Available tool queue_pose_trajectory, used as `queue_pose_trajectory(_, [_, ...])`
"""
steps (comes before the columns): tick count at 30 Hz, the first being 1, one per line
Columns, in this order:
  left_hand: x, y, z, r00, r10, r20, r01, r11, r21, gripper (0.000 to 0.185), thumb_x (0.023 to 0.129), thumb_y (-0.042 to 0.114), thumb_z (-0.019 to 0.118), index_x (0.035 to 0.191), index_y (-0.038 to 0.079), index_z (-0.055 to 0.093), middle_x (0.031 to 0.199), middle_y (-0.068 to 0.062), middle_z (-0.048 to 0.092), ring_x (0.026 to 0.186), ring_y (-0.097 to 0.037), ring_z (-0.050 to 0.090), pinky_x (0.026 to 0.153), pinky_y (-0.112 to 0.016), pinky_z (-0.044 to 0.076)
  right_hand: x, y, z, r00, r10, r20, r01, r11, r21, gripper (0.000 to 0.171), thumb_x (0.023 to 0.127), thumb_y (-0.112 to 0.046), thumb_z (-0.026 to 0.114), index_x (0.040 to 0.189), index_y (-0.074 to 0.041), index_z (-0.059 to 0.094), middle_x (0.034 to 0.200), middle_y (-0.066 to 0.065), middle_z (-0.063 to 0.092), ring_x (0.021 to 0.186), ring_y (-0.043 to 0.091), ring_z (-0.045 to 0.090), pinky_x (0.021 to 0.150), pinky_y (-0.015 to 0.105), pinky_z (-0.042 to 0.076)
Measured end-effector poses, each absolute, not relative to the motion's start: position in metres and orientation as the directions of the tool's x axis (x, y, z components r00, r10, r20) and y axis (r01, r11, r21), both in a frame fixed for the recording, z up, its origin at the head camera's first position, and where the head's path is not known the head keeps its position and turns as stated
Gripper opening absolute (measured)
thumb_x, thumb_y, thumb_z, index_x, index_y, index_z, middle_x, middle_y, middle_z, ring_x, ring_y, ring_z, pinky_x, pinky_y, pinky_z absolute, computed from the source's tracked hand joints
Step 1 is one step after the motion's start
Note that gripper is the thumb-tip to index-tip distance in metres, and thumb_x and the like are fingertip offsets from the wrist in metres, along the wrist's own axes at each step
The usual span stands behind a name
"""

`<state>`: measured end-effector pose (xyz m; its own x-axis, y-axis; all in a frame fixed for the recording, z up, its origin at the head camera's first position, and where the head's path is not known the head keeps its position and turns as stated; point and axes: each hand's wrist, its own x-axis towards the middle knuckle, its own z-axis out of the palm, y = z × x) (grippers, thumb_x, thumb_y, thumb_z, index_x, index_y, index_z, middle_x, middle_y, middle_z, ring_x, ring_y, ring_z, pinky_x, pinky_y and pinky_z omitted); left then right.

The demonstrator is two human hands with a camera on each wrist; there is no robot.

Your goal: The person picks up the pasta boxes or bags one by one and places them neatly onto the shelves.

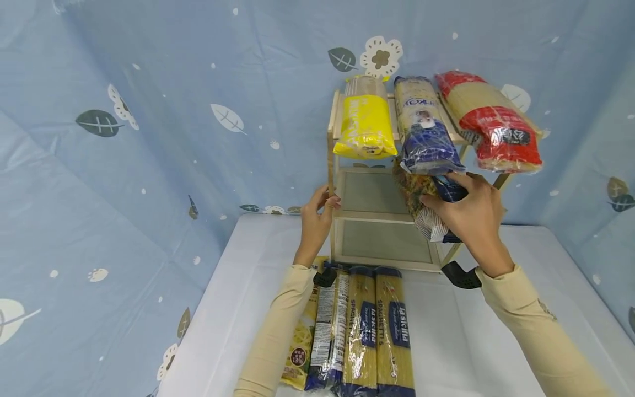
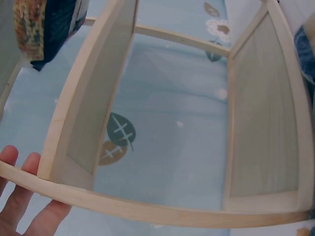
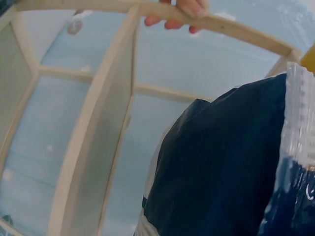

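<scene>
**Pasta bag held at the rack's middle shelf, rack steadied by the other hand**

Head view: a wooden rack (image 1: 337,165) stands at the back edge of the white tabletop (image 1: 446,342). The left hand (image 1: 317,220) curls around the rack's front-left post, apparently to keep the light frame from shifting. The right hand (image 1: 473,220) grips a dark blue pasta bag (image 1: 426,204), fingers wrapped over its end, and holds it tilted at the mouth of the middle shelf on the right side. On the top shelf lie 3 packs: a yellow pack (image 1: 364,124), a blue pack (image 1: 425,132) and a red pack (image 1: 496,127), their ends overhanging the front. At the tabletop's front edge, 4 spaghetti packs (image 1: 357,331) lie side by side.

Left wrist view: the fingers (image 2: 22,196) rest against a rail of the rack (image 2: 147,211); how tightly they close is not clear here.

Right wrist view: the pasta bag (image 3: 221,167) fills the lower right, close to the shelf boards (image 3: 93,162). The left hand's fingertips (image 3: 189,7) hook over the rail above.
</scene>
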<state>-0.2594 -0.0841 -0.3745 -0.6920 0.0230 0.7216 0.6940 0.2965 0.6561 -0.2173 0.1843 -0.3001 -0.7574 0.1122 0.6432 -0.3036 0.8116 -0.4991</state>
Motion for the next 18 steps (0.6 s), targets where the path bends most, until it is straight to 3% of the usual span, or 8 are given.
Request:
queue_pose_trajectory(3, [-0.258, -0.083, -0.374, -0.695, 0.023, 0.719, 0.691, 0.296, 0.659, 0.027, 0.092, -0.009, 0.054, 0.118, -0.008, 0.057, 0.091, -0.024, 0.066, 0.074, -0.035, 0.066, 0.078, -0.045, 0.053, -0.226, 0.184, -0.298, -0.775, 0.111, 0.622, -0.279, 0.823, -0.495, 0.052, 0.071, -0.032, 0.081, 0.113, -0.003, 0.069, 0.106, 0.025, 0.065, 0.073, 0.041, 0.056, 0.047, 0.048, 0.039])
queue_pose_trajectory(5, [-0.258, -0.083, -0.373, -0.697, 0.020, 0.717, 0.689, 0.297, 0.661, 0.027, 0.092, -0.010, 0.053, 0.118, -0.008, 0.057, 0.091, -0.024, 0.067, 0.073, -0.035, 0.066, 0.078, -0.046, 0.053, -0.232, 0.183, -0.297, -0.810, 0.134, 0.571, -0.231, 0.822, -0.520, 0.056, 0.071, -0.035, 0.080, 0.114, -0.002, 0.068, 0.106, 0.026, 0.064, 0.083, 0.045, 0.058, 0.056, 0.055, 0.045])
queue_pose_trajectory(11, [-0.258, -0.082, -0.373, -0.700, 0.021, 0.714, 0.685, 0.302, 0.663, 0.026, 0.092, -0.008, 0.053, 0.118, -0.009, 0.057, 0.091, -0.024, 0.067, 0.074, -0.035, 0.066, 0.079, -0.047, 0.052, -0.250, 0.183, -0.299, -0.833, 0.167, 0.528, -0.184, 0.816, -0.548, 0.058, 0.071, -0.037, 0.080, 0.108, 0.004, 0.063, 0.087, 0.028, 0.065, 0.066, 0.042, 0.057, 0.042, 0.045, 0.037])
queue_pose_trajectory(15, [-0.259, -0.083, -0.374, -0.696, 0.022, 0.718, 0.688, 0.306, 0.658, 0.026, 0.092, -0.008, 0.054, 0.118, -0.008, 0.057, 0.091, -0.024, 0.067, 0.074, -0.034, 0.066, 0.083, -0.044, 0.052, -0.262, 0.185, -0.303, -0.811, 0.150, 0.566, -0.215, 0.823, -0.525, 0.052, 0.072, -0.034, 0.079, 0.103, 0.004, 0.062, 0.085, 0.029, 0.064, 0.070, 0.046, 0.059, 0.045, 0.052, 0.041])
queue_pose_trajectory(18, [-0.259, -0.083, -0.375, -0.694, 0.018, 0.720, 0.689, 0.308, 0.656, 0.027, 0.091, -0.009, 0.054, 0.118, -0.008, 0.057, 0.090, -0.023, 0.067, 0.074, -0.034, 0.066, 0.085, -0.043, 0.051, -0.269, 0.187, -0.306, -0.819, 0.155, 0.552, -0.199, 0.826, -0.527, 0.047, 0.074, -0.036, 0.077, 0.094, 0.003, 0.062, 0.081, 0.028, 0.063, 0.067, 0.044, 0.057, 0.040, 0.050, 0.037])
